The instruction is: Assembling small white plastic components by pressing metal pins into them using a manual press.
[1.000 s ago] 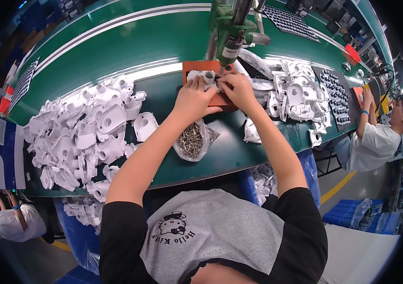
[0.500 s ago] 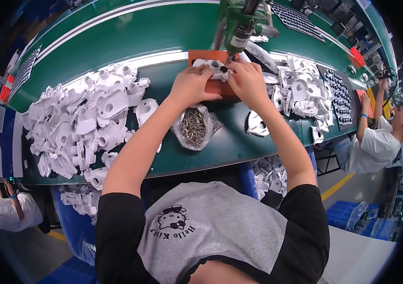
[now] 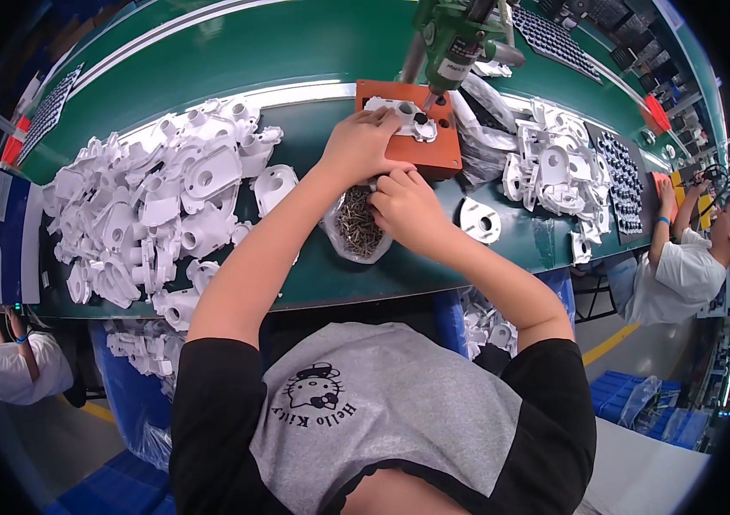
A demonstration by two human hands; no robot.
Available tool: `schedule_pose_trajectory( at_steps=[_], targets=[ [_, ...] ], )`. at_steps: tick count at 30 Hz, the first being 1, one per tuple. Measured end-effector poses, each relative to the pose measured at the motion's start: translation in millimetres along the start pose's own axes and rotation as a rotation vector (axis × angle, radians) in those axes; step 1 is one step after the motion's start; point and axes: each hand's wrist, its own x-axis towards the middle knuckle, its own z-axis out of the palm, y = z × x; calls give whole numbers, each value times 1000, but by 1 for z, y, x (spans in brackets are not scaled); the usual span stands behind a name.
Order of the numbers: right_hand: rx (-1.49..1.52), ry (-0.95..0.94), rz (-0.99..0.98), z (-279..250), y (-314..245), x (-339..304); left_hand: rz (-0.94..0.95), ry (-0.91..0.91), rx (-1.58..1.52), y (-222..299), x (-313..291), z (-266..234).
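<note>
A white plastic part (image 3: 413,117) with a black round piece in it lies on an orange block (image 3: 439,157). My left hand (image 3: 360,148) holds the part's left end against the block, its thumb stretched along the block's front edge. Over the clear plastic bag of small metal screws (image 3: 358,230), my right hand (image 3: 408,209) has its fingers curled together at the screws. Whatever lies between those fingertips is hidden. Behind the block stands a green drill-like machine (image 3: 453,53), its tip just above the part.
Heaped white plastic parts (image 3: 137,206) cover the left of the green table; another pile (image 3: 555,167) lies right. A single white part (image 3: 479,221) lies near my right forearm. A dark tray of small black pieces (image 3: 625,184) stands farther right. Co-workers sit at both sides.
My right hand has left the white part and come down to the bag of screws. My left hand has stayed on the part. The view has shifted slightly.
</note>
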Motion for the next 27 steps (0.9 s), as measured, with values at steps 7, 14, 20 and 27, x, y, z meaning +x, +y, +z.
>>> schedule_pose_trajectory(
  at_steps=[7,14,20,27],
  targets=[
    [-77,-74,28,1,-1,6,1,16,2,-1,0,2],
    [221,-257,78,-13,2,5,33,50,45,-1,-2,2],
    [138,-77,127,1,1,6,47,72,35,-3,-1,3],
    [-128,-66,85,14,-11,6,45,68,41,-4,-1,4]
  ],
)
